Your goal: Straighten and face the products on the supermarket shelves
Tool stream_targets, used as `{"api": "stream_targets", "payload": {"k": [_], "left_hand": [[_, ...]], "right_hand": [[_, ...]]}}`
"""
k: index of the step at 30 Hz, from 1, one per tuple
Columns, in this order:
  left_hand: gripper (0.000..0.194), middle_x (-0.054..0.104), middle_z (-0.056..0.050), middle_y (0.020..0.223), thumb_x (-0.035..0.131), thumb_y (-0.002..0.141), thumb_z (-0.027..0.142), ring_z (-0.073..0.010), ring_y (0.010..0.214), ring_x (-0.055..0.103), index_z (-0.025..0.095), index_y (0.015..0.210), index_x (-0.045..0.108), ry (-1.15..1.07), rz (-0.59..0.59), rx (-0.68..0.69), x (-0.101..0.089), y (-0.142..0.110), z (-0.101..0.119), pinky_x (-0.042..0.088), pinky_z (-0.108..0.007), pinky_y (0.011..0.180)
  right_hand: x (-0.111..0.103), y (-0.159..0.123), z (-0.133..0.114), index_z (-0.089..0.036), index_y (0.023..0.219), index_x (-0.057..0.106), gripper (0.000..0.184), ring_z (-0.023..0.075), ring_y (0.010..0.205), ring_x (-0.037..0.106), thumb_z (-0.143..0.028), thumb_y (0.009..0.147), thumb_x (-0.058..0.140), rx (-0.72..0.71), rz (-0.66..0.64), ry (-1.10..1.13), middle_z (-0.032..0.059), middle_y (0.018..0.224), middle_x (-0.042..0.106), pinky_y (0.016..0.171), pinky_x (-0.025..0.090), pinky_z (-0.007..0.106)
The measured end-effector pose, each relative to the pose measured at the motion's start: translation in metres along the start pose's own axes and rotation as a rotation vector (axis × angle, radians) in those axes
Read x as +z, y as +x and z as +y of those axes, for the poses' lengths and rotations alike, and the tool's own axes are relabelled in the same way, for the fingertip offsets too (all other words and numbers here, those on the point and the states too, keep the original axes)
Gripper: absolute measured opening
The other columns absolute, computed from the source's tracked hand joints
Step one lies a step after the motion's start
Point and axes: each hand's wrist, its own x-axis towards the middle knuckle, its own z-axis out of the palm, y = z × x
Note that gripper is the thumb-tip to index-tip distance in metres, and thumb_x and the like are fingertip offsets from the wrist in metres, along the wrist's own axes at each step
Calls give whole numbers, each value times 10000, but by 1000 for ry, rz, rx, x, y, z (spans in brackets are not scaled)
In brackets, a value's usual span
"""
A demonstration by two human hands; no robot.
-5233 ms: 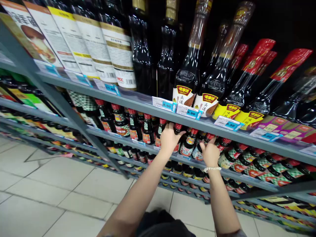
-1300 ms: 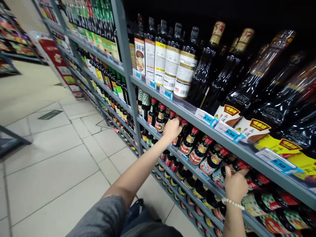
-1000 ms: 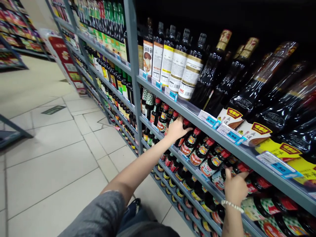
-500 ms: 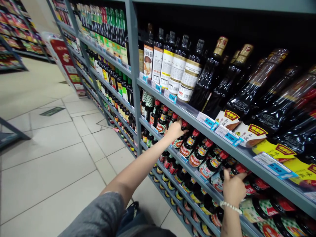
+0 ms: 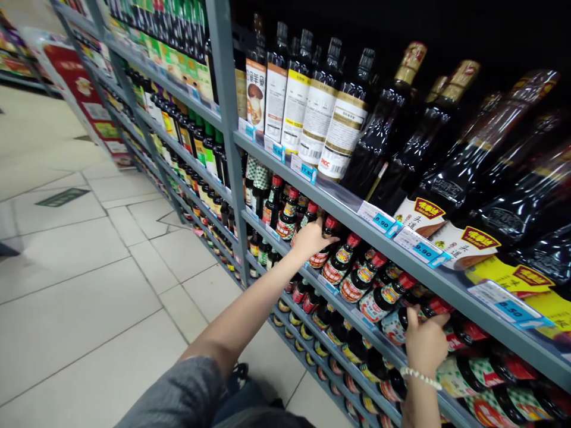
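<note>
My left hand (image 5: 311, 241) reaches into a middle shelf, its thumb and fingers around the neck of a red-capped sauce bottle (image 5: 320, 257). Farther right on the same shelf, my right hand (image 5: 426, 342), with a pale beaded bracelet (image 5: 420, 377) on the wrist, has thumb and finger on either side of another red-capped sauce bottle (image 5: 394, 326). Some of its fingertips are hidden among the bottles. Between my hands stands a row of similar dark bottles, among them a sauce bottle (image 5: 338, 265) with a red and white label.
Above my hands a shelf edge (image 5: 330, 193) with price tags carries tall dark bottles (image 5: 404, 148) and white-labelled bottles (image 5: 341, 134). Lower shelves hold more jars and bottles. Tiled floor (image 5: 84, 297) lies to the left, with a red display stand (image 5: 84, 89) farther back.
The view has shifted slightly, so the upper bottles appear larger and the left shelves sit farther left. Both hands stay at the same bottles, with little visible movement.
</note>
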Motion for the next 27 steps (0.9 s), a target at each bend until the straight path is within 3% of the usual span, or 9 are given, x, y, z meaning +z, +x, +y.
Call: {"api": "stream_targets", "payload": {"k": [3,8,11,14,17,21,22,24,27], "left_hand": [[410,715,-166,1000,664,832,504,-313,928,699,138,1011,616,-10,-46,75,0,0,-6,533,-358,770],[321,725,-107,961,695,835,408,-261,893,704,149,1012,627,-204,-269,329,-11,19,-25,530,-321,786],[429,710,-161,1067,636,879,439,-294,975,702,118,1158,582,-163,-309,334,-13,17,-28,538,-351,824],[637,645,-209,1244,568,928,421,-319,1129,659,104,1436,352,-133,-334,354,-17,2,-36,540,-389,888],[607,569,-168,1365,487,974,385,-272,1267,575,180,1502,267,-205,-287,469,-30,-7,-60,512,-381,990],[335,627,-108,1199,341,1024,352,-182,1100,635,196,1234,549,-351,-83,457,-51,13,-94,530,-296,941],[316,634,-107,1158,360,1018,367,-175,1031,650,189,1167,574,-347,-44,419,-53,20,-98,545,-280,882],[334,643,-119,1130,472,973,454,-202,974,662,175,1118,585,-270,-9,360,-54,35,-99,553,-291,817],[545,667,-154,1116,607,860,593,-302,1001,666,144,1166,573,-83,-57,342,-48,51,-92,542,-371,833]], "right_hand": [[-1,-3,-3,51,1307,398,739,405,758,677,-606,978,326,67,-1,29,266,805,689,638,486,416],[2,-9,-14,22,1329,400,702,429,813,681,-576,961,378,190,9,82,287,890,693,699,513,466],[10,-15,-24,21,1424,322,778,445,893,683,-564,927,454,282,77,143,298,990,687,767,522,517],[16,-28,-35,-25,1486,276,836,444,1064,649,-511,866,553,326,188,368,297,1204,635,890,507,545],[17,-58,-46,-76,1504,269,850,397,1199,592,-497,835,581,306,349,568,252,1385,542,998,479,518],[39,-128,-59,-81,1465,307,751,319,1274,545,-454,863,559,250,570,591,239,1425,497,1035,476,434],[51,-150,-62,-86,1442,340,711,323,1240,569,-448,866,546,268,518,572,237,1414,502,1010,493,436],[80,-200,-70,-110,1369,438,609,336,1124,631,-443,864,502,300,247,512,208,1352,557,967,519,464],[110,-272,-94,-141,1239,534,427,319,1034,672,-359,886,435,273,-96,416,137,1116,660,894,563,461]]}}
